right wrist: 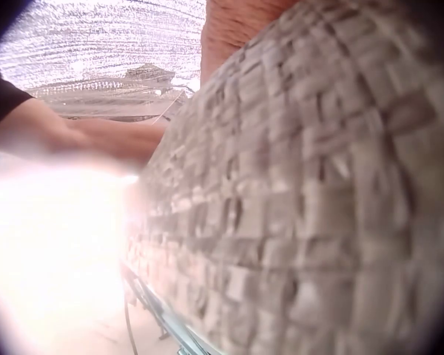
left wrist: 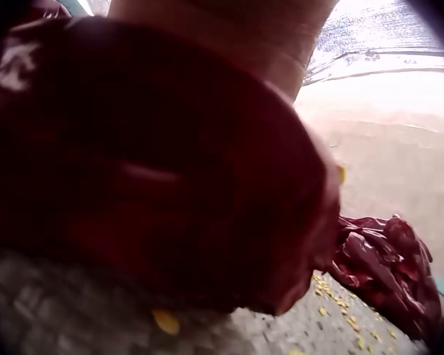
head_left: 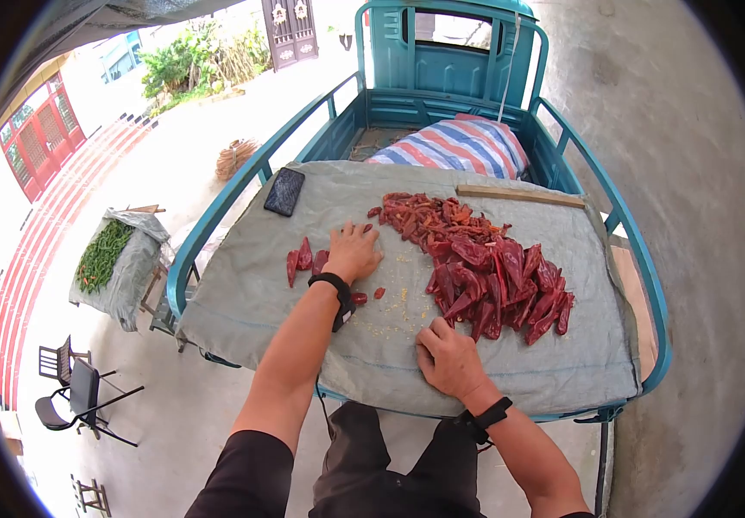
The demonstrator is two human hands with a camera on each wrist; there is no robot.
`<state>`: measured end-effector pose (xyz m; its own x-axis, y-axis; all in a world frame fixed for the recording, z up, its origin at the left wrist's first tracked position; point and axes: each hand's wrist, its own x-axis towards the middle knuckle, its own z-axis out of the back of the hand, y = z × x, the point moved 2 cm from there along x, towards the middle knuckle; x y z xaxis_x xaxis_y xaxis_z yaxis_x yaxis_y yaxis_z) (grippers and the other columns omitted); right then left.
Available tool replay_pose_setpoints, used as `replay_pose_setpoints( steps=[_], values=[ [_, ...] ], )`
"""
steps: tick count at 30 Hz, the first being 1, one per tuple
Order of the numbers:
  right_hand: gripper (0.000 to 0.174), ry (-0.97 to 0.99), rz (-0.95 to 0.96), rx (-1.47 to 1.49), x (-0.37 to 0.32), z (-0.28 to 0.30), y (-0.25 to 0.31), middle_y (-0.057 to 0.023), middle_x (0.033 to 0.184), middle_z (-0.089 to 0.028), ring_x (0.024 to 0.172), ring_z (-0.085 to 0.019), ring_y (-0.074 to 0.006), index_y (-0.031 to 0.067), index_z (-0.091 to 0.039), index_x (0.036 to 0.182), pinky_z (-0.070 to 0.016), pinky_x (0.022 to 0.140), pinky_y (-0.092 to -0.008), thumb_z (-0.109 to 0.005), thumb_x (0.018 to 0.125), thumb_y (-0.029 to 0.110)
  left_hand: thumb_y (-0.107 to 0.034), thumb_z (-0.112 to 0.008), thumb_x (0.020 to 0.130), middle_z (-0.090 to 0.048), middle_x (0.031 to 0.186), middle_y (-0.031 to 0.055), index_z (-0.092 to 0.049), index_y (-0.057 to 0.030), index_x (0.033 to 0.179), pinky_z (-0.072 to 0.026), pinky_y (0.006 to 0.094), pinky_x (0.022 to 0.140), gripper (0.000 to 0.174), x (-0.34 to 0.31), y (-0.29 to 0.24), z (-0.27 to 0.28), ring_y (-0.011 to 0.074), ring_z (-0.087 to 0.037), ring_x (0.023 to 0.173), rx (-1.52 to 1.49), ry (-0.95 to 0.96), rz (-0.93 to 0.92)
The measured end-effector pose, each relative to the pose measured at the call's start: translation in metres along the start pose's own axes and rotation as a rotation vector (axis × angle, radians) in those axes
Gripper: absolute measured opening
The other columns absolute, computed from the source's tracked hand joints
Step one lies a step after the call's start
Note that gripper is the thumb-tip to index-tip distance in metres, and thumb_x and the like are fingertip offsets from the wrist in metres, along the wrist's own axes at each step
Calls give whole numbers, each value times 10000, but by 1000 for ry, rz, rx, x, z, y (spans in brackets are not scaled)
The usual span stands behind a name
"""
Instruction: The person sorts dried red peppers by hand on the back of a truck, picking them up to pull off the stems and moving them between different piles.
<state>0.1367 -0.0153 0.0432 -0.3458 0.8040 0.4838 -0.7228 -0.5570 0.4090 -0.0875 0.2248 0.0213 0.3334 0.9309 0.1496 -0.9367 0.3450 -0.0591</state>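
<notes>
My left hand (head_left: 354, 252) lies back up over the grey woven cloth (head_left: 243, 276), fingers bent downward, with a small dark red piece beside the fingertips. Several red peppers (head_left: 305, 254) lie left of this hand. A large dark red pepper (left wrist: 155, 170) fills much of the left wrist view. Near the cloth's front edge is my right hand (head_left: 452, 361), its fingers bent, at the lower edge of a heap of whole red peppers (head_left: 498, 285); its fingertips are partly hidden. Torn red pieces (head_left: 433, 216) form a pile behind the heap. The right wrist view shows mostly woven cloth (right wrist: 281, 185).
A black phone (head_left: 284, 192) lies at the cloth's back left, a wooden strip (head_left: 521, 197) at its back right. Pale seeds (head_left: 394, 302) are scattered between the hands. Teal cart rails (head_left: 640, 259) flank the cloth. Green peppers (head_left: 107, 255) and folding chairs (head_left: 84, 390) stand off left.
</notes>
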Motion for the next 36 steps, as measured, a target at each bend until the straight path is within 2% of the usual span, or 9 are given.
replay_pose_setpoints(
  steps=[5,8,11,14,17,20,23,29,36],
  values=[
    [138,-8,-1,-10,0,-1,1,-135,979,-583,866,-699,-379,88,-629,1011,-572,711,-512,-742,933,94,-373,-760,996,-702,1442,106,-661,-139,1415,-390,668,1185,490,-3,4,13,334,-624,1419,-57,-56,14],
    [143,-15,1,-7,0,-1,1,-133,975,-583,868,-699,-377,89,-630,1006,-570,710,-510,-748,925,86,-328,-783,966,-721,1392,103,-701,-137,1365,-402,681,1170,449,-7,0,21,341,-680,1347,-56,-86,3],
    [148,-26,2,-4,-1,-3,0,-129,976,-585,870,-699,-375,91,-632,1003,-571,711,-508,-752,918,78,-283,-797,940,-733,1342,103,-746,-125,1293,-414,693,1153,389,-13,-6,29,345,-707,1305,29,15,-37],
    [149,-25,-5,-5,0,-2,2,-125,979,-589,871,-698,-376,93,-634,1004,-573,715,-508,-753,915,73,-295,-777,932,-717,1250,93,-783,-139,1208,-434,595,1083,317,-22,-4,23,323,-704,1227,15,-7,-112],
    [145,-23,-6,-22,-1,-2,2,-123,980,-593,874,-699,-376,94,-635,1003,-574,718,-510,-752,917,76,-260,-775,923,-711,1203,96,-777,-139,1180,-449,544,1065,284,-36,-7,25,325,-713,1177,-20,-13,-253],
    [144,-22,-12,-19,-1,-2,2,-124,982,-594,882,-699,-381,96,-638,1003,-576,721,-514,-751,917,78,-247,-780,916,-709,1180,94,-768,-131,1156,-455,508,1041,267,-52,-15,36,330,-713,1158,-98,7,-339],
    [152,-40,6,-23,-2,-5,-1,-119,992,-613,819,-698,-392,101,-681,1023,-575,691,-503,-774,908,66,-265,-787,918,-711,1178,96,-764,-132,1177,-452,512,1035,292,-72,-25,47,336,-713,1161,-167,85,-443],
    [141,-26,-22,-7,0,-4,3,-126,972,-603,813,-693,-399,106,-652,989,-571,687,-528,-762,906,77,-291,-796,922,-705,1173,81,-759,-153,1230,-450,507,1046,340,-100,-34,50,292,-694,1212,-177,-64,-504],
    [148,-19,-16,-36,-1,-5,2,-123,973,-604,815,-701,-393,106,-662,993,-571,681,-518,-771,898,76,-347,-819,933,-695,1161,81,-757,-146,1138,-452,506,1065,294,-113,-33,61,294,-683,1211,-142,98,-564]
  ],
)
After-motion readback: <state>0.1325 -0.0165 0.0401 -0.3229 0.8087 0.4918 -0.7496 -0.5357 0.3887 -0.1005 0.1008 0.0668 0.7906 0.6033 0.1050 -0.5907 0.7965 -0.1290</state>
